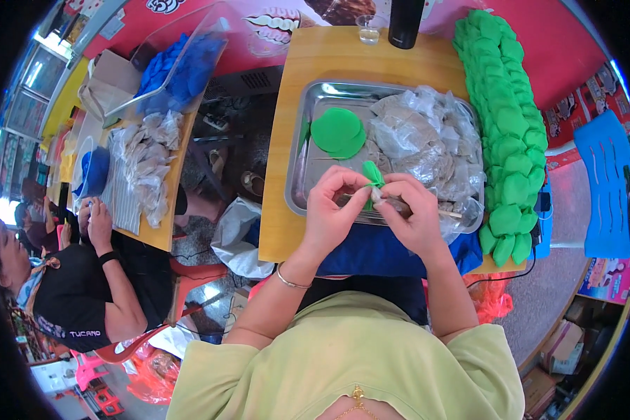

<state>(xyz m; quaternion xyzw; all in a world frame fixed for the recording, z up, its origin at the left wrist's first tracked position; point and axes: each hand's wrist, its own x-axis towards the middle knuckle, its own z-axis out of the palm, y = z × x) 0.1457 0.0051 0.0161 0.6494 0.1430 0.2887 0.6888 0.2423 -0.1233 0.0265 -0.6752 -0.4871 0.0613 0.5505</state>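
Two bare hands meet over the near part of a metal tray point(293, 164), the left hand point(337, 204) with thumb and forefinger clamped on a gathered green piece point(373, 172), the right hand point(416, 214) pinched together at its pale lower end, a grip from both sides that likely holds the folds bunched. A wooden stick point(449, 214) juts out beside the right hand; whether those fingers hold it cannot be told. Flat green discs point(336, 130) lie in the tray's left half and wrapped greyish bundles point(416, 133) heap its right, presumably for short reaches. Overlapping green pieces point(512, 143) line the table's right side, seemingly set apart from the tray, while a dark tumbler point(404, 24) stands at the far edge, apparently away from the elbows
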